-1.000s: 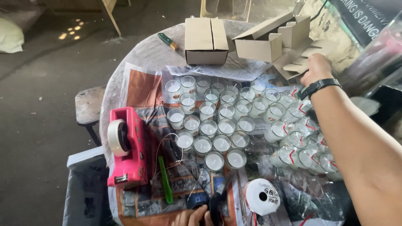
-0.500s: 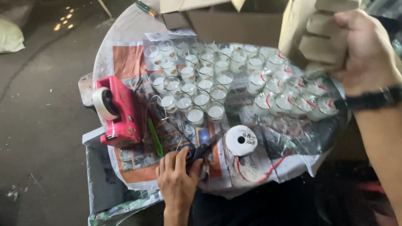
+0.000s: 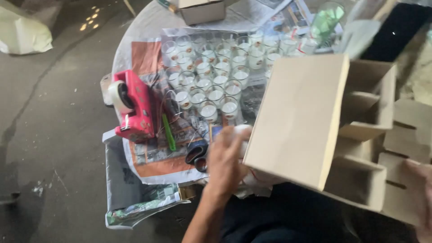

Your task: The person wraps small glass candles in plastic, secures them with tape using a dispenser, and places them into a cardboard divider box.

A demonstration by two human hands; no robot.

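The carton [image 3: 299,119] has come down near, in front of the glasses [image 3: 211,74]. The left hand [image 3: 225,164] lies just left of its near corner, fingers loosely curled, touching its edge. The right hand [image 3: 423,198], cut off at the right edge, seems to grip the divider; this grasp I cannot tell. The carton's long axis runs far to near.

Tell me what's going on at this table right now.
A person is working at a round table covered in newspaper. The right hand, just showing at the frame's edge, is at an unfolded cardboard box with open flaps, held up close over the table. The left hand reaches toward the box's lower corner, above black-handled scissors. Behind them stand rows of small glass candles, with a red tape dispenser and a green marker to the left.
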